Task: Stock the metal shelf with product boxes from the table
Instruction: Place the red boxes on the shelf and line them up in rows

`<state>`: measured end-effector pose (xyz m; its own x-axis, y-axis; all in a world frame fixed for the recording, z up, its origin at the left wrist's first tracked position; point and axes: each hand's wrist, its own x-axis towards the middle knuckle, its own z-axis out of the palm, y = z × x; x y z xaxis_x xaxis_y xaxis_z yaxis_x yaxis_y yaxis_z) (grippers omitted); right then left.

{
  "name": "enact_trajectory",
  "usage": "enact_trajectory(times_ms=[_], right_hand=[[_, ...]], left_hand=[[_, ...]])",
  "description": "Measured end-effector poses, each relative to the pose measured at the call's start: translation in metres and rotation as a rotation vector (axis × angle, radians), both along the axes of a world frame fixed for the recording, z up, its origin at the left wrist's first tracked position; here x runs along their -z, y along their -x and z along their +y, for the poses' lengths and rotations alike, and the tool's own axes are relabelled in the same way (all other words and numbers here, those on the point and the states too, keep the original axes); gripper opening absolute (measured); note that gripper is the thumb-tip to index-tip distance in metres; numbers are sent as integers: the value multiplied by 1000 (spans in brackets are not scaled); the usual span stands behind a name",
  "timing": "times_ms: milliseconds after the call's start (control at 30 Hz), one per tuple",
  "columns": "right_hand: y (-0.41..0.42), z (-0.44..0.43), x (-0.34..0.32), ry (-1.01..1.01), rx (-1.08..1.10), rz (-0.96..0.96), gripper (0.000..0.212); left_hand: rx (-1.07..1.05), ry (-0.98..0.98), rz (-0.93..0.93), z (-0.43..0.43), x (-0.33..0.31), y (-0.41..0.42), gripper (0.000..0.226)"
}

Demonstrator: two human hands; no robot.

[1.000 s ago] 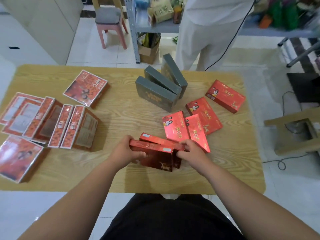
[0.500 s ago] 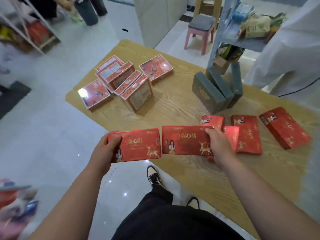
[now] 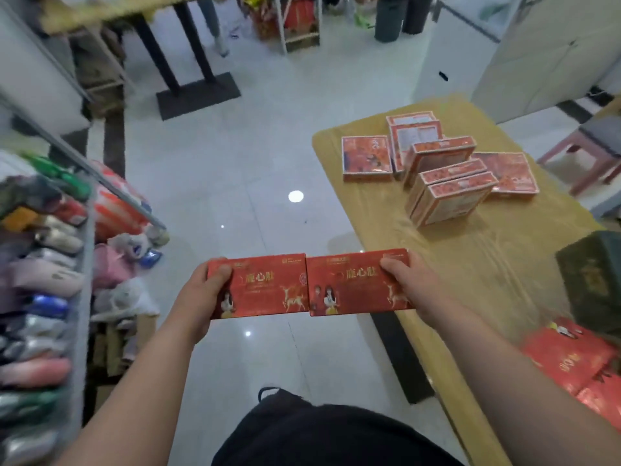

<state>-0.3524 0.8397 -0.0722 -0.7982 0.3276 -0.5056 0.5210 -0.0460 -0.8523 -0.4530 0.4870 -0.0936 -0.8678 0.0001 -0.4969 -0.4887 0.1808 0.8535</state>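
Observation:
My left hand [image 3: 201,294] grips a red product box [image 3: 262,287] by its left end. My right hand [image 3: 408,287] grips a second red box [image 3: 353,284] by its right end. Both boxes are held side by side, edges touching, faces toward me, above the white floor to the left of the wooden table [image 3: 504,264]. A metal shelf [image 3: 84,264] crammed with packets runs along the left edge of the view. On the table lie several orange boxes [image 3: 443,176], a dark green box [image 3: 594,280] and more red boxes [image 3: 568,361].
A pink stool [image 3: 591,149] stands past the table's far right. White cabinets [image 3: 524,45] fill the back right. A black table base [image 3: 198,92] and another rack [image 3: 295,25] stand across the floor. Bags and cardboard [image 3: 121,297] sit under the metal shelf.
I have lifted the two red boxes off the table and turned left; they now hang over the floor, with the table to my right and the metal shelf at my left.

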Motion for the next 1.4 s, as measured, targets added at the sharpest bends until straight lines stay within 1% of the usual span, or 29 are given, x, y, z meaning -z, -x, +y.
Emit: enact_trajectory(times_ms=[67, 100, 133, 200, 267, 300, 333, 433, 467, 500, 600, 633, 667, 733, 767, 833, 867, 900, 967, 1033, 1067, 1167, 1233, 1300, 1400], right_hand=[[38, -29, -4, -27, -175, -7, 40], [57, -43, -5, -46, -259, -24, 49], [77, -60, -9, -66, -337, -40, 52], [114, -96, -13, -93, -480, -36, 45], [147, -134, -18, -85, -562, -29, 32], [161, -153, -20, -74, -587, -31, 31], [175, -172, -22, -68, -614, -29, 34], [210, -222, -22, -57, -646, -9, 57], [222, -236, -22, -47, -661, -6, 61], [234, -250, -22, -31, -690, 0, 61], [270, -287, -28, -8, -829, 35, 39], [282, -300, -32, -5, -870, 42, 35], [293, -312, -37, 4, -920, 53, 36], [315, -336, -48, 26, -1043, 72, 49], [324, -349, -55, 36, -1097, 84, 49], [339, -375, -72, 77, -1206, 119, 36], [346, -388, -82, 94, -1258, 139, 34], [352, -401, -93, 102, -1308, 158, 40], [360, -429, -115, 102, -1435, 209, 58], [361, -456, -145, 93, -1535, 280, 66], [361, -470, -159, 92, -1566, 309, 65], [346, -508, -208, 133, -1666, 410, 41], [332, -533, -233, 172, -1724, 480, 31], [313, -559, -255, 213, -1763, 527, 28], [282, -598, -281, 244, -1754, 617, 35]], left_hand=[[-88, 1, 14, -39, 2, 13, 24], [-130, 15, 23, -60, 2, 20, 23], [-161, 18, 30, -79, -1, 24, 25], [-215, 36, 45, -116, -9, 29, 23], [-306, 46, 71, -149, -18, 29, 11], [-366, 56, 75, -163, -22, 28, 8], [-419, 58, 78, -176, -26, 25, 8], [-547, 58, 80, -208, -37, 12, 16], [-600, 48, 70, -216, -39, 7, 18], [-650, 35, 76, -222, -41, 2, 19], [-763, 24, 97, -233, -47, -13, 20], [-808, 23, 101, -235, -51, -17, 21], [-861, 23, 99, -237, -54, -21, 21], [-983, 39, 109, -239, -64, -26, 20], [-1037, 58, 120, -239, -70, -29, 18], [-1148, 108, 153, -238, -86, -34, 12], [-1199, 137, 178, -239, -94, -38, 11], [-1252, 160, 207, -240, -103, -42, 12], [-1332, 192, 259, -242, -126, -52, 15], [-1414, 211, 323, -246, -151, -66, 19], [-1458, 217, 356, -248, -162, -74, 19], [-1559, 240, 458, -251, -200, -97, 13], [-1612, 283, 524, -258, -222, -113, 15], [-1664, 337, 574, -267, -244, -133, 22], [-1725, 423, 596, -283, -273, -167, 34]])
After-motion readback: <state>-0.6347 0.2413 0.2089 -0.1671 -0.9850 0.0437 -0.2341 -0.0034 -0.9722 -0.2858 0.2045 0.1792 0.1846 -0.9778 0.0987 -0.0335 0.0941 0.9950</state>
